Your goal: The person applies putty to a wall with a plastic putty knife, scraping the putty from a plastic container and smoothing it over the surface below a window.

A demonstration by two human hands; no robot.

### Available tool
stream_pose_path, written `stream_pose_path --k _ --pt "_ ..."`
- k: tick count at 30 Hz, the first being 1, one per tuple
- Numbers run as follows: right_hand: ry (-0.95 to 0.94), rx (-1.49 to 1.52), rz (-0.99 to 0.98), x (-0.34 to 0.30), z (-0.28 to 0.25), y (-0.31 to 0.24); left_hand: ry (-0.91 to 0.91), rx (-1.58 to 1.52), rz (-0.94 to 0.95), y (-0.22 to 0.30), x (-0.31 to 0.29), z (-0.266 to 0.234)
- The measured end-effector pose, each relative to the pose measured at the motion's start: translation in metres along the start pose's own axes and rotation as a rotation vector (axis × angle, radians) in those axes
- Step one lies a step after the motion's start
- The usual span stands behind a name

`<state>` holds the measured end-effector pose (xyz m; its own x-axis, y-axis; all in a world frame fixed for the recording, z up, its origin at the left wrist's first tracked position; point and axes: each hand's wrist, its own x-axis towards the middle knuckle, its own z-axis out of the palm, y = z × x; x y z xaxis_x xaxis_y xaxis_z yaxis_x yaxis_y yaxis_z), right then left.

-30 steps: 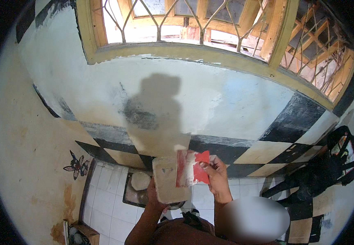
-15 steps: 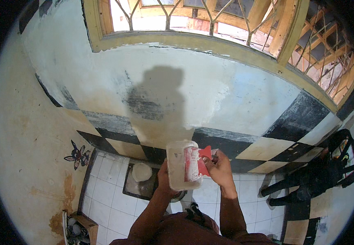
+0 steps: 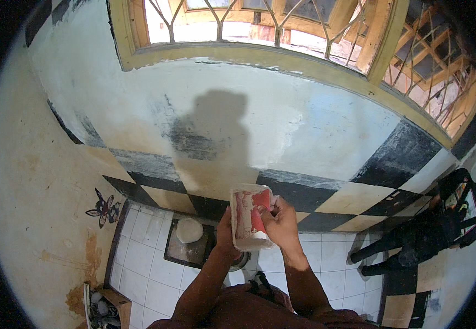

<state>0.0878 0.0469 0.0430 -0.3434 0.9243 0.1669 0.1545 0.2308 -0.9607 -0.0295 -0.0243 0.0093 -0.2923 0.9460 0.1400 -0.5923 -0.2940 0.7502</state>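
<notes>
In front of my waist, my left hand point(image 3: 224, 237) is wrapped round the left side of a rectangular pale plastic tub point(image 3: 238, 238). Whitish paste is smeared over the inside of the tub. My right hand point(image 3: 283, 225) pinches a red putty spreader point(image 3: 258, 220), its thumb lying across the blade. The spreader is down inside the tub's right part, and white paste coats its near end. Beyond the tub stands a wall point(image 3: 282, 126) with a broad white coated area above black and cream checks.
A dark square board point(image 3: 178, 253) on the white-tiled floor point(image 3: 153, 266) bears a round white lid or tub point(image 3: 189, 230). Rightward stands a black chair point(image 3: 432, 236). An open cardboard box point(image 3: 118, 307) sits at lower left. Above runs a yellow window frame point(image 3: 238, 59) with metal bars.
The red spreader has gone from above the tub's right side down and left into it, and its blade shows less white paste. The tub has shifted slightly up and is tilted differently.
</notes>
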Motion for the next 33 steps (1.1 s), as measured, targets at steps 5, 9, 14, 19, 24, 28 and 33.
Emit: stream_pose_path --k 5,9,14,19,24,28,33 --pt "0.002 0.060 0.021 0.002 -0.007 -0.009 0.122 -0.509 -0.264 0.011 0.001 0.000" --pt "-0.046 0.011 0.089 -0.003 -0.016 -0.010 -0.159 -0.483 -0.047 0.023 -0.003 0.005" --pt "-0.017 0.071 -0.050 -0.009 -0.003 -0.001 -0.050 0.006 0.085 0.004 -0.001 -0.004" --pt "-0.022 -0.036 -0.130 -0.007 -0.004 -0.017 0.106 -0.365 -0.280 0.000 0.001 0.005" --pt "0.052 -0.248 -0.126 -0.022 -0.014 -0.054 0.133 -0.448 -0.297 0.001 0.000 0.007" --pt "0.083 -0.355 -0.209 -0.029 -0.026 -0.046 0.097 -0.567 -0.294 -0.002 0.000 0.005" --pt "0.226 -0.176 -0.265 -0.024 -0.035 -0.031 0.194 -0.498 -0.313 0.001 0.000 0.016"
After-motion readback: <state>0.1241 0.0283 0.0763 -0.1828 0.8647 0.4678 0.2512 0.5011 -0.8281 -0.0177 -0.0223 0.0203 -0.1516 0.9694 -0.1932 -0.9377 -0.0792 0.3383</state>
